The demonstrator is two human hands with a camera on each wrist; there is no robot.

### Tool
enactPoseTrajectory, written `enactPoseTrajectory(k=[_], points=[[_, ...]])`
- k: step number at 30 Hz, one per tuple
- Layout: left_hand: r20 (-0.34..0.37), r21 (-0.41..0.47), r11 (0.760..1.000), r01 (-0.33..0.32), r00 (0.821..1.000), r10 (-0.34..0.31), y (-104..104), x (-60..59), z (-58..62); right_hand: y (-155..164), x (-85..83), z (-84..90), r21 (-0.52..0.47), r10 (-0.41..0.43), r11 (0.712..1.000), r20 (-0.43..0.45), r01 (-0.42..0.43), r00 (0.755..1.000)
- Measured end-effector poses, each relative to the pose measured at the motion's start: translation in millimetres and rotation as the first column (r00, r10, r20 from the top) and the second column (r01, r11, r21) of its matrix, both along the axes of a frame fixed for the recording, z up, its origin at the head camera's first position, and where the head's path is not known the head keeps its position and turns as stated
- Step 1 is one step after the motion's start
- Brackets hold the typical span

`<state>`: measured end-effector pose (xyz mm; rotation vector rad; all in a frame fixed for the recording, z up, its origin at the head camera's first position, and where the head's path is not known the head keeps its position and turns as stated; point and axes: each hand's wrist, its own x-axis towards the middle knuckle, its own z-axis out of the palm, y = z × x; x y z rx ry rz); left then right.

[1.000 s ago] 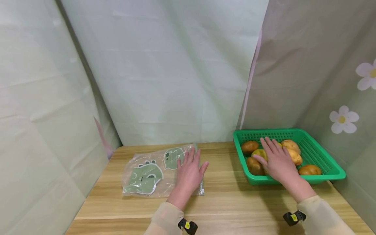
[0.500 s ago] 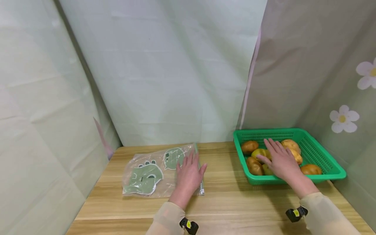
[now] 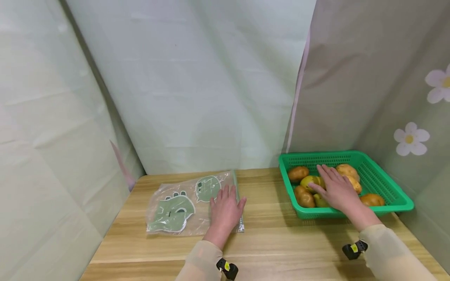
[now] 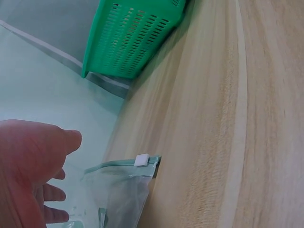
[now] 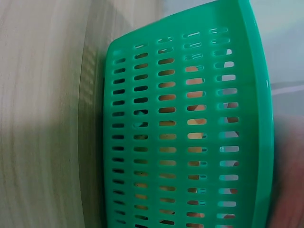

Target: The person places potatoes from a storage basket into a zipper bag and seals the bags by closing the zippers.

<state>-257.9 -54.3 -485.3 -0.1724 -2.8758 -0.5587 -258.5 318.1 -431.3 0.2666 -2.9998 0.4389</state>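
Resting flat, the left hand (image 3: 225,208) lies with straight, slightly spread fingers on the right part of a clear zip bag (image 3: 183,207) printed with green cartoon shapes — it presses the plastic and grips nothing. The bag lies flat on the wooden desk (image 3: 267,242), left of centre, its zip edge along the right side just beside the hand; from the left wrist view, the white slider (image 4: 141,160) sits at the bag's corner, with the thumb (image 4: 57,142) hovering apart from it.

To the right, the right hand (image 3: 336,190) reaches over the near rim of a green perforated basket (image 3: 386,187) that stands at the desk's right edge, against the flowered curtain (image 3: 415,136). Its fingers are extended and loosely spread, laid on top of the potatoes (image 3: 298,173) inside — touching a yellowish-green one (image 3: 310,182) with the fingertips, not curled round any. Several brown and yellow potatoes lie around the hand in the basket. From the right wrist view, only the basket's slotted wall (image 5: 190,137) shows, potatoes dimly visible through the slots.
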Motion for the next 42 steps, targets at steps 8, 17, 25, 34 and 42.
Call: enactPoseTrajectory(k=[8, 17, 25, 34, 42], points=[[-0.007, -0.003, 1.0, -0.012, 1.0, 0.012, 1, 0.6, -3.0, 0, -2.3, -2.7, 0.002, 0.003, 1.0, 0.012, -0.003, 1.0], [-0.006, -0.025, 0.999, -0.048, 0.999, 0.048, 4, 1.0, -9.3, -1, -2.5, -5.0, -0.002, 0.004, 1.0, 0.031, -0.004, 1.0], [0.01, -0.048, 0.996, -0.074, 0.997, 0.075, 7, -0.6, -13.8, -2, -3.4, -5.3, -0.014, 0.0, 1.0, 0.057, 0.0, 0.998], [0.025, -0.06, 0.994, -0.089, 0.996, 0.091, 8, -0.1, -15.5, -2, -5.0, -6.8, -0.024, 0.004, 1.0, 0.084, -0.002, 0.996], [-0.003, -0.048, 0.994, -0.098, 0.995, 0.098, 8, -0.1, -16.4, -1, -5.9, -9.1, -0.01, 0.017, 1.0, 0.075, -0.017, 0.997]])
